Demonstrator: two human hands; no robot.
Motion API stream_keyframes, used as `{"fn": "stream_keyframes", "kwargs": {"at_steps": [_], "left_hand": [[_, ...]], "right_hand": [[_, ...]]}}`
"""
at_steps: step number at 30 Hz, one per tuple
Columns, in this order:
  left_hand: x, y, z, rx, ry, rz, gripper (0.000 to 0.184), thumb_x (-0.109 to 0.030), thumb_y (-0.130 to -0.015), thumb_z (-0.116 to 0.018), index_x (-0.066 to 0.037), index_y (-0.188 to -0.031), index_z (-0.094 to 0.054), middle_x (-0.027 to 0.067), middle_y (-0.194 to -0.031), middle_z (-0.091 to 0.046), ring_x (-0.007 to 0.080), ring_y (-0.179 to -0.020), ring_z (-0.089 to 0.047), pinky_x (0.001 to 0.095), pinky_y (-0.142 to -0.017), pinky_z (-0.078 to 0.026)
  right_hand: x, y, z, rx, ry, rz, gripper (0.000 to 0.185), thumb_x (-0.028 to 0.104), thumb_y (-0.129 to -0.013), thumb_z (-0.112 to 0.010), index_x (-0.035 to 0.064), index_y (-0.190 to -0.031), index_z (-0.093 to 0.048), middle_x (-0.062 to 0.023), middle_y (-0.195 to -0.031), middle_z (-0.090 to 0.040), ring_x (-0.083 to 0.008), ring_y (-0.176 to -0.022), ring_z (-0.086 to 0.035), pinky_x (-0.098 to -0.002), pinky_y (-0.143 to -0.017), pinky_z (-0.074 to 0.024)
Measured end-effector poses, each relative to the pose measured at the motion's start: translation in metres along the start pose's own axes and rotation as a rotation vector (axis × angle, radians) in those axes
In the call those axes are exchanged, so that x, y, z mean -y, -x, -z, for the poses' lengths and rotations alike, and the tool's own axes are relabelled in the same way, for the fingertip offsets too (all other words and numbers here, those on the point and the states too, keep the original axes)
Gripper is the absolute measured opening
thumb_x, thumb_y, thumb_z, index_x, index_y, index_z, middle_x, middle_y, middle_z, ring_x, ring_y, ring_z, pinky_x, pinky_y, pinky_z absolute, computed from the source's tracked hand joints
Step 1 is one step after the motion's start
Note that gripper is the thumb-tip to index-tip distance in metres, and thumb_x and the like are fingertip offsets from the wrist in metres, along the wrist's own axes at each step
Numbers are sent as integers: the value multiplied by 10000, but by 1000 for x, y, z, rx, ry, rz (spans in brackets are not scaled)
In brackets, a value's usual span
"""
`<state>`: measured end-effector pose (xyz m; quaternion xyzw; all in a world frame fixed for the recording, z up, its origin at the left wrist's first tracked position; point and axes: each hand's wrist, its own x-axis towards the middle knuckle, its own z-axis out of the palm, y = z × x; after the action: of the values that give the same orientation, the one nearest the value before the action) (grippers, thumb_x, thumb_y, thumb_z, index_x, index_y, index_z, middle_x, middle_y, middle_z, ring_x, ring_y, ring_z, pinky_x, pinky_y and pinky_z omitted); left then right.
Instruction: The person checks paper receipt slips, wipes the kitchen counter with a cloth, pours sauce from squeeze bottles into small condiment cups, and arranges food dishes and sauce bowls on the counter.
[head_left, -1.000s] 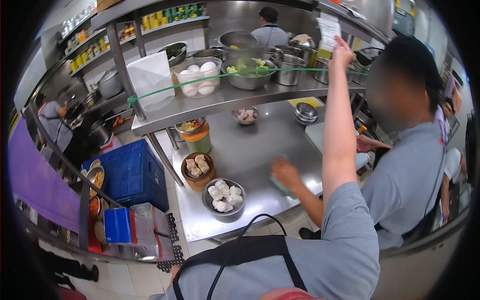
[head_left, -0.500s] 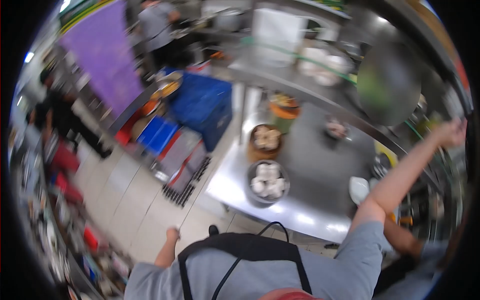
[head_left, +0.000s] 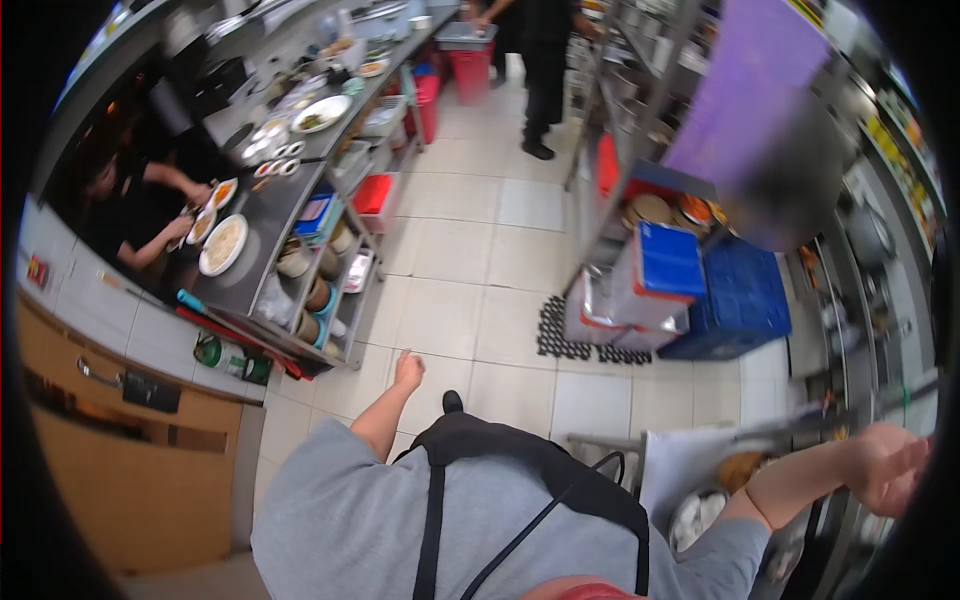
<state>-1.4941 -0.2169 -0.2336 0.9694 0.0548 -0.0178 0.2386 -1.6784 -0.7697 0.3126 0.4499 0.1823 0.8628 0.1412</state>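
Observation:
My left hand [head_left: 409,370] hangs low beside my body over the tiled floor, fingers loosely bent and nothing visible in it. At the far right, my raised right hand [head_left: 893,470] has its fingers curled. The picture's dark edge cuts it off, so what it grips, if anything, is hidden. Beneath my right forearm, a round bowl of white pieces [head_left: 697,517] sits on the steel table [head_left: 665,455], partly covered by my sleeve. Behind it is a brown round container [head_left: 742,468].
Tiled floor [head_left: 440,245] runs ahead between a shelved counter [head_left: 265,225] and blue-lidded boxes [head_left: 668,262] beside a black mat [head_left: 553,335]. A person in black [head_left: 130,215] handles plates behind the counter; another [head_left: 545,75] stands farther back. A wooden door [head_left: 150,470] is at left.
My view has swung left, away from the steel table, which now shows only at lower right. The aisle, counter and door have come into view. My right arm stays raised.

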Motion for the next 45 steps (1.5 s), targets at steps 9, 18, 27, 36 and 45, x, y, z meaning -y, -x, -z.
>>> {"fn": "stream_keyframes", "kwargs": {"at_steps": [9,18,27,36,45], "left_hand": [[211,14,107,94,83,928,190,-53,-768,-461,19,-889,-589,221,-964,-552,332,-776,-600,362,-648,-508],[235,-125,58,6,32,947,121,-58,-745,-492,-7,-801,-586,210,-955,-555,322,-746,-600,387,-642,-494],[128,-324,50,-149,51,696,206,-2,-657,-492,-97,-748,-650,215,-876,-579,324,-845,-563,385,-752,-459],[85,-453,89,-119,407,891,219,47,-664,-485,-18,-818,-626,188,-747,-613,224,-543,-612,325,-556,-492],[86,-658,173,-192,459,716,238,54,-619,-430,-66,-729,-603,137,-754,-602,280,-748,-587,344,-676,-457]], "right_hand": [[269,147,-240,493,-631,-758,183,2,-816,-487,-40,-994,-498,-151,-977,-501,-260,-915,-507,-349,-815,-398],[366,309,-353,895,-681,-1084,136,2,-796,-502,0,-900,-588,-109,-904,-560,-208,-828,-539,-274,-711,-420],[387,448,-522,982,-972,-1186,125,-20,-766,-515,0,-876,-571,-114,-880,-553,-204,-809,-531,-267,-662,-429],[520,493,-679,1062,-1544,-1008,126,-41,-715,-553,16,-823,-583,-114,-772,-572,-236,-713,-558,-287,-635,-437],[643,527,-806,1071,-1731,-907,130,-10,-718,-572,35,-839,-590,-97,-740,-573,-234,-667,-562,-300,-583,-437]]}}
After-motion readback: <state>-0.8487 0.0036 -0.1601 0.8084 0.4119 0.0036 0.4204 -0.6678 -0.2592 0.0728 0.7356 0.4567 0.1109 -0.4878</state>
